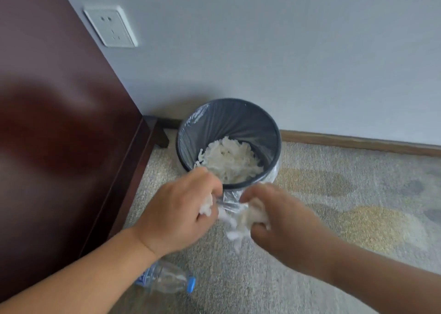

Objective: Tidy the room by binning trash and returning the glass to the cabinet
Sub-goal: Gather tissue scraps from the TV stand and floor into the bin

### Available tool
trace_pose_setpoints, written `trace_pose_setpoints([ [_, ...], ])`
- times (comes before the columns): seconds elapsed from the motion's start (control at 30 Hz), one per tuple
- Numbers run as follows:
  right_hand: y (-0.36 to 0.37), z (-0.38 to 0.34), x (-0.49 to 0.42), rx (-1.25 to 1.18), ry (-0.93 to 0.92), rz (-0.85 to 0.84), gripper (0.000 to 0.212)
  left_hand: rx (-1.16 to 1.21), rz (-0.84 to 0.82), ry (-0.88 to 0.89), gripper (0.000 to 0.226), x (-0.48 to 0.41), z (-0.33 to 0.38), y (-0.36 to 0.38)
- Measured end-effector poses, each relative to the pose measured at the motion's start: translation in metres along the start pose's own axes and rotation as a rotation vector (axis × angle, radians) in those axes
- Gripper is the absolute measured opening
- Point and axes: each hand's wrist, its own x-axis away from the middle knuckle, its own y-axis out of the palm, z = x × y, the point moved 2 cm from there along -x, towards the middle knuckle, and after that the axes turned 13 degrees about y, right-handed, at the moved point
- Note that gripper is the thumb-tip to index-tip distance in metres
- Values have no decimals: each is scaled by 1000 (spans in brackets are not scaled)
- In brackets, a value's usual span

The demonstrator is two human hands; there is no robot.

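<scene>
Each grip curled tight, left hand (176, 210) and right hand (282, 217) clutch crumpled white tissue (251, 216).

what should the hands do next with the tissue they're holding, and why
Probably move both hands forward over the bin and let go: the left hand and right hand each hold crumpled tissue just short of its near rim, and more tissue already lies inside.

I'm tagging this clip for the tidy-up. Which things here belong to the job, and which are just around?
Job: left hand and right hand, each gripping crumpled white tissue; round dark grey bin with clear liner, holding more tissue; clear plastic bottle with blue cap, not yet binned.
Just around: white wall socket; dark reddish wooden furniture panel; beige patterned carpet.
</scene>
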Motion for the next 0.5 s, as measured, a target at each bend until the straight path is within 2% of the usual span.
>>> trace_pose_setpoints([
  [0.17,-39,-22,-44,-1,-6,270,38,-124,156,-286,6,-42,-15,-18],
  [0.23,-44,-25,-65,32,14,315,41,-160,108,-422,16,-54,-23,-15],
  [0.33,-45,-25,-88,85,45,330,43,-200,-47,-579,27,-69,-35,-5],
  [0.5,-43,-21,-104,100,112,339,56,-202,-123,-623,42,-77,-52,4],
])
